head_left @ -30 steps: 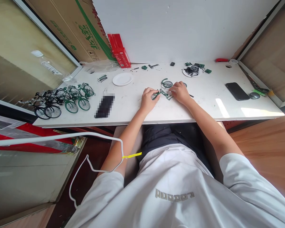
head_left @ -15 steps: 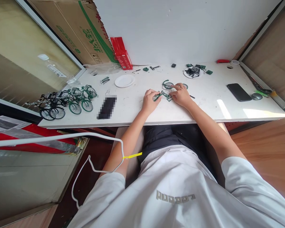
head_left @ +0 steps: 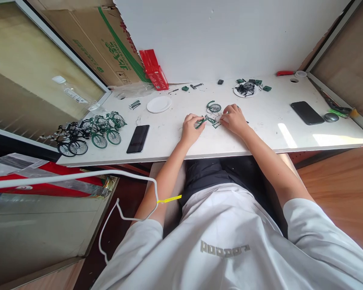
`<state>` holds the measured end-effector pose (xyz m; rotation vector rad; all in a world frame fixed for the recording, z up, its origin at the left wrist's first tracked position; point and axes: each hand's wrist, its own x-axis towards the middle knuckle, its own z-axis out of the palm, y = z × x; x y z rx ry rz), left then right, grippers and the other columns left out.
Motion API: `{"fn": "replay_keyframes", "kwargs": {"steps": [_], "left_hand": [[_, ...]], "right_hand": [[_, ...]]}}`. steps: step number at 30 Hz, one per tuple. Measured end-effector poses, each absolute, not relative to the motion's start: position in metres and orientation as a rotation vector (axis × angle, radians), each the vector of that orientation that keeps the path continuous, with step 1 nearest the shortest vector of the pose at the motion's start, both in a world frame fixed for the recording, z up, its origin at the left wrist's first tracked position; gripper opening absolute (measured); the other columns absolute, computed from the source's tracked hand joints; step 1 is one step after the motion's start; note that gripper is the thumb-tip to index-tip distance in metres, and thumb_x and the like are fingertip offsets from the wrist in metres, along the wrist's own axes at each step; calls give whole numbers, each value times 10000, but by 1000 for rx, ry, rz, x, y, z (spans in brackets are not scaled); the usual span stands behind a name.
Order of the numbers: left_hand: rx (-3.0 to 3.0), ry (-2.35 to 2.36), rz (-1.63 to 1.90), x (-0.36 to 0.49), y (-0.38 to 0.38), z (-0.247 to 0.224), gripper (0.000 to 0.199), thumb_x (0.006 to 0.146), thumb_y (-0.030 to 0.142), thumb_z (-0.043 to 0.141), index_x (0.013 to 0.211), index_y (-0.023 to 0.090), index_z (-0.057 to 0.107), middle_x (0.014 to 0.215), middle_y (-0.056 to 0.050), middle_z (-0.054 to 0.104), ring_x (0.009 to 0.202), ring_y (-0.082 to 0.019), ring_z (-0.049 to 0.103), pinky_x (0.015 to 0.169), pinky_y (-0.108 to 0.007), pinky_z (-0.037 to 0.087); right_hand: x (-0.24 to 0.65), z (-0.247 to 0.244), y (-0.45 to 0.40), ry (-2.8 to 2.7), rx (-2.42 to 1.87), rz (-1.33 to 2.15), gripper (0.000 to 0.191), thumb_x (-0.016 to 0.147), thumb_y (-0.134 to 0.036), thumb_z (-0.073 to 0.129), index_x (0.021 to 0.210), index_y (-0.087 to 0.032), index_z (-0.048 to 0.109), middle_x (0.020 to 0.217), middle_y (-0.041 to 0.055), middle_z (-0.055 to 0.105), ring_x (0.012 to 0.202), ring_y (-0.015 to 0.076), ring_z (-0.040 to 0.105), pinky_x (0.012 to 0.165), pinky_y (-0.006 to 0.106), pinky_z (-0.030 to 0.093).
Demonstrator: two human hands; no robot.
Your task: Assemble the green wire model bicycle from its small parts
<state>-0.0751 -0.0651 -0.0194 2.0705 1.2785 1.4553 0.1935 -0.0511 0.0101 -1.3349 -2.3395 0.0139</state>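
Over the middle of the white table, my left hand (head_left: pixel 192 129) is closed in a pinch on a small green toy bicycle frame (head_left: pixel 211 120), held low at the tabletop. My right hand (head_left: pixel 235 121) is at the frame's other end, thumb and fingers drawn together. What lies between those fingers is too small or too covered to make out. Just beyond the frame, a spoked toy wheel with a green curved fender (head_left: pixel 214 106) lies flat. A thin dark piece (head_left: pixel 247 122) shows partly beside my right hand.
Finished-looking green and black toy bicycles (head_left: pixel 99 131) stand at the left. A phone (head_left: pixel 138 139), a white plate (head_left: pixel 159 104) and a red box (head_left: pixel 157 74) are nearby. Black parts fill another plate (head_left: pixel 246 90). A second phone (head_left: pixel 307 112) lies right. A white cable (head_left: pixel 109 172) crosses my left arm.
My right hand has shifted slightly right, and its fingers have drawn together off the fendered wheel. The second wheel beside that hand no longer shows. My left hand keeps its pinch.
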Motion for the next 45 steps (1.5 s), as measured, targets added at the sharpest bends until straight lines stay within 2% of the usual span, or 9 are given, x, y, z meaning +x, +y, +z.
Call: {"fn": "replay_keyframes", "kwargs": {"steps": [4, 9, 17, 24, 34, 40, 45], "left_hand": [[2133, 1302, 1433, -77, -66, -21, 124, 954, 235, 844, 1077, 220, 842, 1083, -93, 740, 1038, -248, 714, 1002, -407, 623], [2212, 1313, 1420, -78, -64, -25, 143, 978, 237, 819, 1118, 221, 839, 1091, -89, 747, 1053, -244, 737, 988, -402, 651], [2237, 1284, 1426, -80, -63, -27, 135, 975, 239, 821, 1108, 223, 836, 1079, -86, 748, 1042, -241, 738, 962, -395, 661], [2250, 1325, 1457, -79, -59, -30, 141, 969, 221, 822, 1109, 225, 840, 1086, -92, 735, 1064, -253, 711, 986, -412, 646], [2265, 1358, 1405, -80, -59, -29, 147, 994, 248, 815, 1136, 215, 835, 1116, -104, 693, 1109, -270, 694, 1034, -441, 623], [2285, 1325, 1345, -80, -61, -28, 189, 1015, 272, 795, 1192, 234, 851, 1141, -104, 700, 1160, -280, 683, 1071, -454, 623], [2352, 1290, 1351, -78, -63, -28, 206, 1014, 241, 800, 1212, 243, 856, 1126, -95, 704, 1159, -273, 680, 1099, -447, 609]], "right_hand": [[190, 10, -53, -2344, -1372, -12, 352, 1074, -306, 562, 1171, -150, 863, 1316, 258, 692, 1321, 477, 494, 1082, 642, 449], [187, 7, -54, -2335, -1454, -73, 310, 1072, -263, 576, 1126, -104, 837, 1282, 263, 678, 1291, 451, 511, 1068, 584, 453], [190, 9, -56, -2365, -1429, -89, 315, 1082, -271, 588, 1113, -113, 859, 1228, 253, 699, 1230, 430, 513, 991, 554, 432], [186, 6, -57, -2407, -1472, -133, 365, 1093, -145, 484, 1079, -130, 848, 1152, 236, 721, 1208, 413, 528, 951, 534, 416], [184, -8, -54, -2353, -1473, -138, 350, 1139, -259, 450, 1219, -86, 744, 1245, 278, 694, 1270, 461, 532, 989, 568, 470], [183, -1, -58, -2252, -1328, -75, 397, 1182, -343, 340, 1261, -159, 683, 1248, 235, 676, 1173, 412, 549, 1012, 574, 487], [174, 3, -66, -2219, -1155, 13, 422, 1199, -406, 283, 1202, -213, 659, 1200, 209, 672, 1132, 390, 555, 1036, 593, 487]]}}
